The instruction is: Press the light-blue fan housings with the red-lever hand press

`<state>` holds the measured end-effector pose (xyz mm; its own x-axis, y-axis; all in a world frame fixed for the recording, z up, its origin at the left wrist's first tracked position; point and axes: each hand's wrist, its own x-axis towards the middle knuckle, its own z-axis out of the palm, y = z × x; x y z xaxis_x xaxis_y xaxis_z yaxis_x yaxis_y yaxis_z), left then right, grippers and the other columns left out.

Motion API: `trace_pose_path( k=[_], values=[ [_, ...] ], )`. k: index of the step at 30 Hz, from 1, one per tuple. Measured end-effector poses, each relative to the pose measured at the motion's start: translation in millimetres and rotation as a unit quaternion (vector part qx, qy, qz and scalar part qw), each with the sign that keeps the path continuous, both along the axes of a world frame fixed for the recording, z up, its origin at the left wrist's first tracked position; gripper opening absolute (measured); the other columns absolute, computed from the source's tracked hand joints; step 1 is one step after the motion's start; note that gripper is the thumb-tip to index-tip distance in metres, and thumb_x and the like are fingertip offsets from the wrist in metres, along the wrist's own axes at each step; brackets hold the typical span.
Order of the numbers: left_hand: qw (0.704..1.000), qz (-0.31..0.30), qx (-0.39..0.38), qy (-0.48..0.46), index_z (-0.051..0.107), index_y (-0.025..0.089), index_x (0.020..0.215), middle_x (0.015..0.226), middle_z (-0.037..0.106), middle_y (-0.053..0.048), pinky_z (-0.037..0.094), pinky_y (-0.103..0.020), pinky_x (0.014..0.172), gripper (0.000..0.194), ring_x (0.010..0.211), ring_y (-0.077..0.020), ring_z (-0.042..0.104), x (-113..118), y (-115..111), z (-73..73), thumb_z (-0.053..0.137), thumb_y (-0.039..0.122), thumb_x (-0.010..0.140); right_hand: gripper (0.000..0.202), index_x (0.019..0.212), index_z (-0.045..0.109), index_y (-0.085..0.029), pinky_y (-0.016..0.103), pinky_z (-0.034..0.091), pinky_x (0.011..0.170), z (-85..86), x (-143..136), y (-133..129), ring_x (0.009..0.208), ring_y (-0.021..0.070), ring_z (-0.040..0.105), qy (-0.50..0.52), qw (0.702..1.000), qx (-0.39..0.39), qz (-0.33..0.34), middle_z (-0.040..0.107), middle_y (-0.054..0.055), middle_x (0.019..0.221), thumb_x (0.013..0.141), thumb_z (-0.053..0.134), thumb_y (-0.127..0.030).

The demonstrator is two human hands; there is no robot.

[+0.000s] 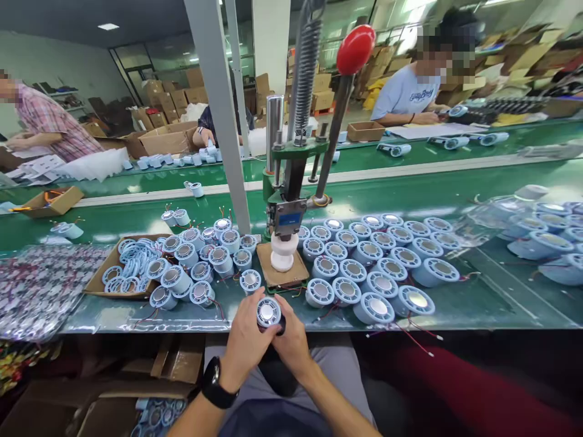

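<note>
L hand (243, 334) & R hand (292, 340) both grip one blue unit (268, 311), L at 9 o'clock, R at 3, approx. equally near. Its face is up, axis tipped twd. 6; the press (288, 223) stands at 12.

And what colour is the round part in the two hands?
The round part is pale blue with a silvery centre, seen best in the head view.

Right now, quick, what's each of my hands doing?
Left hand: closed, holding the round light-blue part from its left side.
Right hand: closed, holding the same part from its right side.
</note>
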<state>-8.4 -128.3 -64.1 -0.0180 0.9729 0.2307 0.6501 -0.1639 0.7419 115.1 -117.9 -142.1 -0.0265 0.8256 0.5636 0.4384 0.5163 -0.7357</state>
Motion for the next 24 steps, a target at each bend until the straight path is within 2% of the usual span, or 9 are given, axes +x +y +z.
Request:
trace_pose_path(
  k=[6, 9, 11, 13, 15, 17, 21, 23, 24],
  values=[
    [0.999, 0.0, -0.018, -0.044, 0.051, 0.023, 0.133, 0.131, 0.061, -0.008, 0.046, -0.047, 0.108, 0.07, 0.124, -0.0275, 0.057, -3.1, -6.2, -7.0, 0.07, 0.005, 0.069, 0.067, 0.142, 0.041, -0.017, 0.039, 0.057, 0.095, -2.7, 3.2, -1.6, 0.112, 0.0243, 0.066, -0.01, 1.0, -0.017, -0.015, 0.066, 0.013, 0.123, 0.078, 0.061, -0.016],
    [0.998, 0.005, 0.0, -0.06, 0.049, 0.023, 0.135, 0.134, 0.059, -0.009, 0.044, -0.048, 0.11, 0.066, 0.127, -0.0273, 0.054, 2.2, -9.1, -14.2, 0.064, 0.006, 0.073, 0.059, 0.139, 0.046, -0.015, 0.039, 0.058, 0.093, 1.3, 1.2, -3.7, 0.11, 0.0244, 0.067, -0.038, 0.999, -0.009, -0.007, 0.066, 0.014, 0.122, 0.08, 0.057, -0.014],
    [0.997, 0.008, 0.007, -0.071, 0.046, 0.021, 0.139, 0.139, 0.055, -0.011, 0.042, -0.049, 0.112, 0.064, 0.131, -0.0274, 0.05, 6.4, -11.5, -23.1, 0.06, 0.01, 0.078, 0.052, 0.133, 0.052, -0.015, 0.04, 0.057, 0.095, 9.0, 4.9, -4.5, 0.111, 0.0242, 0.066, -0.074, 0.997, -0.016, 0.014, 0.065, 0.014, 0.122, 0.081, 0.053, -0.011],
    [0.997, 0.008, 0.007, -0.081, 0.042, 0.019, 0.142, 0.142, 0.052, -0.014, 0.041, -0.048, 0.113, 0.06, 0.134, -0.0275, 0.048, 9.6, -14.3, -32.4, 0.056, 0.015, 0.084, 0.055, 0.132, 0.055, -0.016, 0.04, 0.057, 0.095, 27.9, 17.2, -1.5, 0.111, 0.0246, 0.065, -0.147, 0.986, -0.049, 0.068, 0.065, 0.014, 0.123, 0.078, 0.053, -0.007],
    [0.996, 0.012, 0.0, -0.091, 0.042, 0.017, 0.141, 0.142, 0.053, -0.016, 0.043, -0.048, 0.111, 0.056, 0.133, -0.0279, 0.05, 10.7, -16.2, -37.6, 0.054, 0.021, 0.087, 0.061, 0.133, 0.056, -0.02, 0.04, 0.058, 0.093, 65.6, 38.6, 9.1, 0.111, 0.0256, 0.065, -0.234, 0.96, -0.072, 0.137, 0.064, 0.011, 0.125, 0.074, 0.059, -0.008],
    [0.995, 0.02, -0.025, -0.096, 0.048, 0.016, 0.136, 0.136, 0.058, -0.016, 0.046, -0.048, 0.107, 0.054, 0.126, -0.0293, 0.056, 9.4, -15.5, -33.9, 0.059, 0.026, 0.084, 0.06, 0.133, 0.056, -0.024, 0.043, 0.057, 0.095, 125.9, 64.7, 29.0, 0.116, 0.0276, 0.062, -0.275, 0.951, -0.018, 0.142, 0.062, 0.01, 0.128, 0.075, 0.066, -0.013],
    [0.994, 0.0, -0.056, -0.095, 0.061, 0.02, 0.122, 0.119, 0.07, -0.009, 0.052, -0.045, 0.099, 0.052, 0.109, -0.0286, 0.065, 3.8, 1.8, 2.7, 0.071, 0.022, 0.071, 0.04, 0.126, 0.06, -0.021, 0.053, 0.045, 0.107, 284.8, 102.7, 94.7, 0.127, 0.027, 0.052, -0.185, 0.956, 0.224, -0.034, 0.059, 0.01, 0.129, 0.086, 0.066, -0.021],
    [0.994, -0.019, -0.033, -0.103, 0.063, 0.022, 0.119, 0.113, 0.072, -0.006, 0.052, -0.041, 0.096, 0.051, 0.103, -0.0262, 0.067, 1.8, 22.0, 26.9, 0.073, 0.022, 0.069, 0.036, 0.124, 0.059, -0.017, 0.044, 0.046, 0.105, 351.0, 104.4, 135.6, 0.12, 0.0209, 0.054, -0.117, 0.952, 0.267, -0.094, 0.06, 0.01, 0.125, 0.089, 0.064, -0.021],
    [0.994, -0.021, -0.021, -0.109, 0.064, 0.021, 0.118, 0.11, 0.073, -0.005, 0.053, -0.039, 0.094, 0.05, 0.1, -0.0252, 0.068, 1.3, 34.7, 37.5, 0.074, 0.023, 0.069, 0.032, 0.123, 0.059, -0.014, 0.038, 0.049, 0.099, 374.4, 101.2, 155.9, 0.11, 0.0165, 0.059, -0.085, 0.959, 0.253, -0.094, 0.062, 0.009, 0.119, 0.092, 0.06, -0.021]
  ],
)
